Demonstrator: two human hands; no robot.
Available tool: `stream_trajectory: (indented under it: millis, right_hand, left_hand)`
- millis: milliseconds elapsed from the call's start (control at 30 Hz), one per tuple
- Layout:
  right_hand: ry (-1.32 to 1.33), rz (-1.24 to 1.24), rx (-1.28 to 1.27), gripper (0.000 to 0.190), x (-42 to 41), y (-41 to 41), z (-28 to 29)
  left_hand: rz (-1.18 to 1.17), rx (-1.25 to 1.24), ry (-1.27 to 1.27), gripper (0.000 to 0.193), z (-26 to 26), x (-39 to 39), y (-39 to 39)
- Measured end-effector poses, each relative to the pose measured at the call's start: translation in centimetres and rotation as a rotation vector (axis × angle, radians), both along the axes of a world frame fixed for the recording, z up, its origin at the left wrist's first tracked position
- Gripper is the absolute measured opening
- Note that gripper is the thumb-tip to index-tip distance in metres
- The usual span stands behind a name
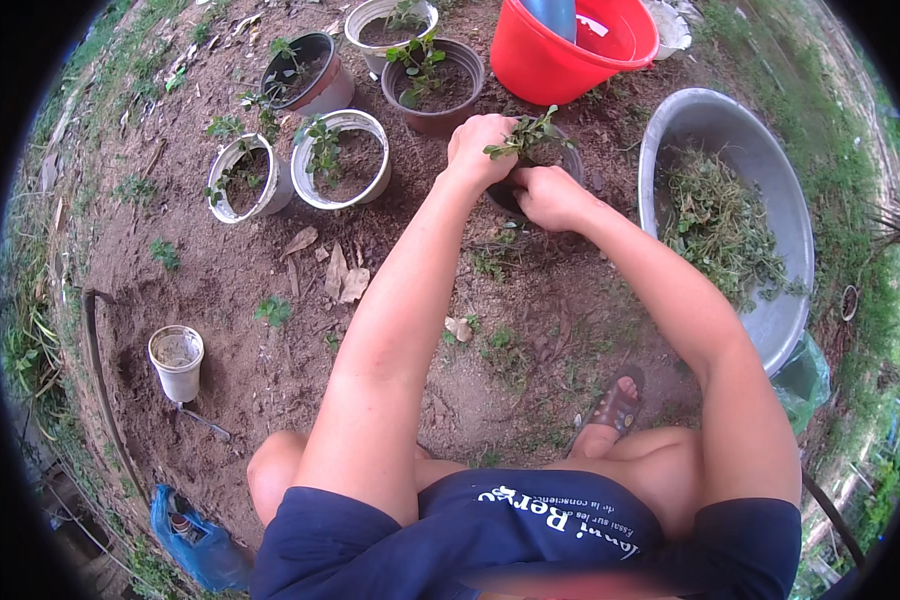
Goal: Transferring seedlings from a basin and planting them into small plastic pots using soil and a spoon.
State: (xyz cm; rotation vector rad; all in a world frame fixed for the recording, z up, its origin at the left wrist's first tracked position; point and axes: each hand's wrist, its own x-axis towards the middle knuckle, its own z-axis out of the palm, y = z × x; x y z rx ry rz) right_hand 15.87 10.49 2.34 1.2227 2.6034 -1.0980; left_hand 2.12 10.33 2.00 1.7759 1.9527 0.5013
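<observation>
Both hands are at a dark plastic plant pot (574,163) that holds soil and a leafy green seedling (529,137). My left hand (483,148) is at the pot's left side, its fingers curled beside the seedling's leaves; the fingertips are hidden. Lower down, my right hand (551,196) reaches over the near rim with its fingers bent inward, the tips out of sight in the pot. Whether either hand grips the stem or the soil cannot be seen.
Several potted seedlings, one in a brown pot (450,124), stand at the upper left. A red bucket (547,67) is beyond the hands. At right lies a metal basin (799,225) of cut greenery (720,217). A white cup (178,375) and blue plastic bag (202,555) are at left.
</observation>
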Motion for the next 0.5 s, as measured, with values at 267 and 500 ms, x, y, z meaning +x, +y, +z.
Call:
stream_trajectory:
  millis: [267,500]
  right_hand:
    - [-0.033,-0.226,0.252,0.037,1.3,1.8,-1.2]
    - [0.023,-0.058,0.033,0.045,1.2,3.6,-0.8]
  left_hand:
    - [-0.006,0.018,-0.041,0.020,0.4,0.9,0.1]
    - [-0.036,0.055,-0.061,0.018,-1.1,-0.5,-0.1]
